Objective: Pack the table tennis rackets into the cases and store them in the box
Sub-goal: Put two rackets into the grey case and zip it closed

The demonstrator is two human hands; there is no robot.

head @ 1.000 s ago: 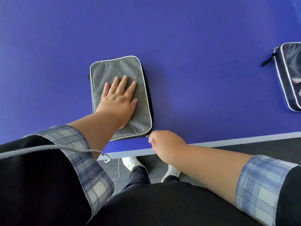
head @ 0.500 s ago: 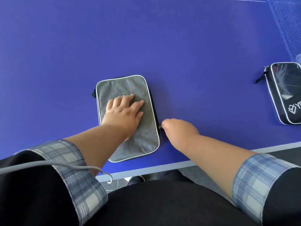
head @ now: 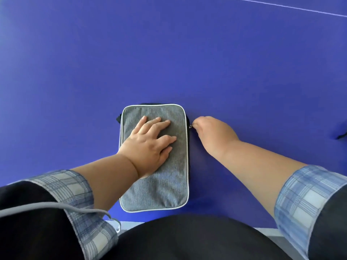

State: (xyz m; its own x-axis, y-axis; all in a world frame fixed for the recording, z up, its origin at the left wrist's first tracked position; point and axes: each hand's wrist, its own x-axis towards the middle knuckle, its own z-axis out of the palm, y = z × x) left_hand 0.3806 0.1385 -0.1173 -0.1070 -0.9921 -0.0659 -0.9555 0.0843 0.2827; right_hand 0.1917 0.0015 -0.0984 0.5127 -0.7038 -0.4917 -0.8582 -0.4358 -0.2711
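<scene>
A grey fabric racket case with white piping lies flat on the blue table tennis table, near its front edge. My left hand presses flat on the case's upper half, fingers spread. My right hand is beside the case's right edge and pinches the small metal zipper pull near the top right corner. No racket is visible; what the case holds is hidden.
The strap of a second, black case pokes in at the right edge of the view. The table's white front edge line runs just below the grey case. A white line crosses the far table surface.
My right hand has drawn the zipper pull from the case's near right corner up along its right edge towards the far corner. My left hand kept pressing the case. The view has tilted, and the black case slid out right.
</scene>
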